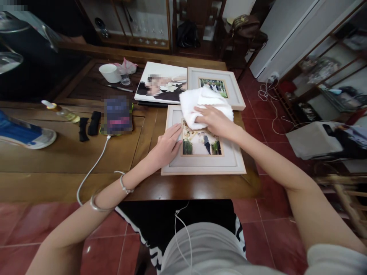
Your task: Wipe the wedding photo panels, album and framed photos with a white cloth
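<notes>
Counts: framed photos (202, 148), 2, centre and just above right; white cloth (208, 98), 1, centre; white cup (110, 73), 1, upper left; dropper bottle (66, 114), 1, left; small black pieces (94, 123), 2, left; bags (246, 27), 2, top right of centre.

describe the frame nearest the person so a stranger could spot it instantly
On the brown wooden table, go to the front edge near the right end. There lies the near frame, pale and rectangular, its far side partly hidden by a white cloth under the right hand. Unlike the similar far frame, it has the left hand on its left side.
</notes>
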`<state>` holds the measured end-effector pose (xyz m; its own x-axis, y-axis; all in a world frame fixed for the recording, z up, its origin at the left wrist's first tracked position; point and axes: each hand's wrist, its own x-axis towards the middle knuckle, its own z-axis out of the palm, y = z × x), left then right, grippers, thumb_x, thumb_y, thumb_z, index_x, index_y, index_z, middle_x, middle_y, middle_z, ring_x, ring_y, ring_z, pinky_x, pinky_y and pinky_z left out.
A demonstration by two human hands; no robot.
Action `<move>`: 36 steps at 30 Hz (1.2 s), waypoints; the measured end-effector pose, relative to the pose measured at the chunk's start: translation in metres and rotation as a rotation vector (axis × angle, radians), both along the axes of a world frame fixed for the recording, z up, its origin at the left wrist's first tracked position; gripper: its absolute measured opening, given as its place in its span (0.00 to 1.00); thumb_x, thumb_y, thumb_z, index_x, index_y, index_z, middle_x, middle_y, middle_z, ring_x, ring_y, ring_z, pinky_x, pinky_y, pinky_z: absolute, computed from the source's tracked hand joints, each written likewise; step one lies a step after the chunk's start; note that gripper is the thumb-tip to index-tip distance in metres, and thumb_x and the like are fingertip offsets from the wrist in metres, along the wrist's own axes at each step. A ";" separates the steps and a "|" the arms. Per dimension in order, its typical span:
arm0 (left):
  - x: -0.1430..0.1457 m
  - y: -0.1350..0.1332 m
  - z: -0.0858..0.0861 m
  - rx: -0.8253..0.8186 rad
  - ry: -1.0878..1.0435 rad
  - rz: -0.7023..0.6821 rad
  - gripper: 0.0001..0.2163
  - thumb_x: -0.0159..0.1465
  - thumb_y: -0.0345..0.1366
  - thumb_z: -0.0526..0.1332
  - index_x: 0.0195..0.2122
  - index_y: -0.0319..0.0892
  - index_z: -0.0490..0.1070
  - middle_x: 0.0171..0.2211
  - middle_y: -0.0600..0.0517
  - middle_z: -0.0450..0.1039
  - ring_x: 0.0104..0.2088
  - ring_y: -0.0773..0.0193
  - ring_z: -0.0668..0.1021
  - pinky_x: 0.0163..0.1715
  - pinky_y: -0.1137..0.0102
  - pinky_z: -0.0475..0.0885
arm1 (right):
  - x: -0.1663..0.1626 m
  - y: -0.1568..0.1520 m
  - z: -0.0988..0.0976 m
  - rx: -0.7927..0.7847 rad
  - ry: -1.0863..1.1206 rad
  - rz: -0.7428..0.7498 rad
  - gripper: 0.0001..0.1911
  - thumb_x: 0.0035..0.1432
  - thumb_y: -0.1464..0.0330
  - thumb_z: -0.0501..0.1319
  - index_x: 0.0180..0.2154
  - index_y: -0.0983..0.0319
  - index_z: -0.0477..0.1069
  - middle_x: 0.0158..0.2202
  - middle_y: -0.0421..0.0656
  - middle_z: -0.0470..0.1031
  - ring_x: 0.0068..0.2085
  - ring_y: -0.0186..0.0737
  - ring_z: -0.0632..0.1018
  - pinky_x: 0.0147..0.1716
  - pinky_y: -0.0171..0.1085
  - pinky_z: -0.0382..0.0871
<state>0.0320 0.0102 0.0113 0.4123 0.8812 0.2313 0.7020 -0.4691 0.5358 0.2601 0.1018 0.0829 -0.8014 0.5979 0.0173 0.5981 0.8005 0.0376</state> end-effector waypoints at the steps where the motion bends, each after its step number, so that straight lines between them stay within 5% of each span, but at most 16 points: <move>1: 0.000 0.000 0.000 -0.003 0.003 0.000 0.24 0.72 0.36 0.48 0.67 0.35 0.58 0.68 0.36 0.58 0.69 0.48 0.60 0.66 0.46 0.59 | 0.012 -0.001 0.004 -0.004 -0.007 -0.023 0.26 0.50 0.86 0.50 0.42 0.62 0.77 0.61 0.50 0.72 0.63 0.51 0.70 0.60 0.51 0.64; 5: 0.000 -0.001 0.000 -0.003 0.005 0.009 0.24 0.72 0.37 0.47 0.67 0.35 0.58 0.68 0.36 0.57 0.69 0.48 0.60 0.67 0.46 0.58 | 0.057 -0.005 0.018 -0.027 -0.022 -0.158 0.28 0.46 0.86 0.50 0.41 0.61 0.78 0.53 0.49 0.78 0.53 0.52 0.77 0.50 0.48 0.70; 9: 0.001 -0.002 0.001 -0.020 0.003 0.023 0.24 0.72 0.37 0.46 0.67 0.32 0.57 0.68 0.35 0.56 0.69 0.47 0.59 0.66 0.45 0.58 | 0.077 -0.023 0.022 -0.063 0.004 -0.233 0.31 0.43 0.86 0.50 0.45 0.61 0.78 0.52 0.48 0.78 0.53 0.53 0.77 0.50 0.49 0.70; 16: 0.002 -0.002 -0.001 -0.004 -0.005 0.035 0.24 0.73 0.37 0.46 0.67 0.33 0.58 0.68 0.35 0.58 0.69 0.49 0.60 0.67 0.47 0.58 | 0.068 -0.123 0.027 -0.214 -0.009 -0.188 0.30 0.41 0.85 0.51 0.44 0.61 0.76 0.55 0.52 0.76 0.58 0.60 0.75 0.52 0.56 0.73; 21: 0.000 -0.001 -0.001 0.005 0.005 0.023 0.23 0.73 0.36 0.44 0.67 0.34 0.58 0.68 0.36 0.58 0.69 0.50 0.59 0.67 0.47 0.58 | 0.067 -0.168 0.037 -0.295 -0.013 -0.084 0.33 0.42 0.83 0.51 0.47 0.53 0.73 0.61 0.44 0.72 0.58 0.49 0.76 0.53 0.44 0.76; 27: -0.002 0.000 -0.002 0.001 0.025 -0.012 0.24 0.72 0.35 0.45 0.67 0.34 0.57 0.68 0.36 0.57 0.70 0.49 0.58 0.67 0.46 0.57 | 0.051 -0.105 0.006 -0.164 0.154 -0.234 0.33 0.45 0.83 0.51 0.53 0.63 0.72 0.63 0.56 0.69 0.62 0.60 0.71 0.52 0.57 0.72; 31: -0.002 0.001 -0.002 -0.009 0.020 -0.010 0.24 0.72 0.35 0.45 0.67 0.33 0.57 0.68 0.36 0.57 0.70 0.49 0.58 0.67 0.47 0.56 | 0.049 -0.035 -0.009 0.000 0.419 -0.358 0.30 0.49 0.81 0.51 0.54 0.61 0.70 0.55 0.50 0.77 0.59 0.59 0.73 0.57 0.62 0.64; 36: -0.002 0.001 0.000 -0.020 0.026 -0.012 0.24 0.72 0.36 0.45 0.67 0.33 0.57 0.68 0.36 0.57 0.70 0.48 0.58 0.67 0.46 0.56 | 0.041 -0.004 -0.015 -0.046 0.386 -0.295 0.33 0.48 0.82 0.50 0.55 0.61 0.69 0.57 0.49 0.76 0.64 0.59 0.69 0.64 0.72 0.43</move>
<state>0.0301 0.0111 0.0108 0.4288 0.8802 0.2032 0.7098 -0.4675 0.5269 0.3016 0.0982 0.0679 -0.5378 0.8058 0.2481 0.7632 0.5903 -0.2628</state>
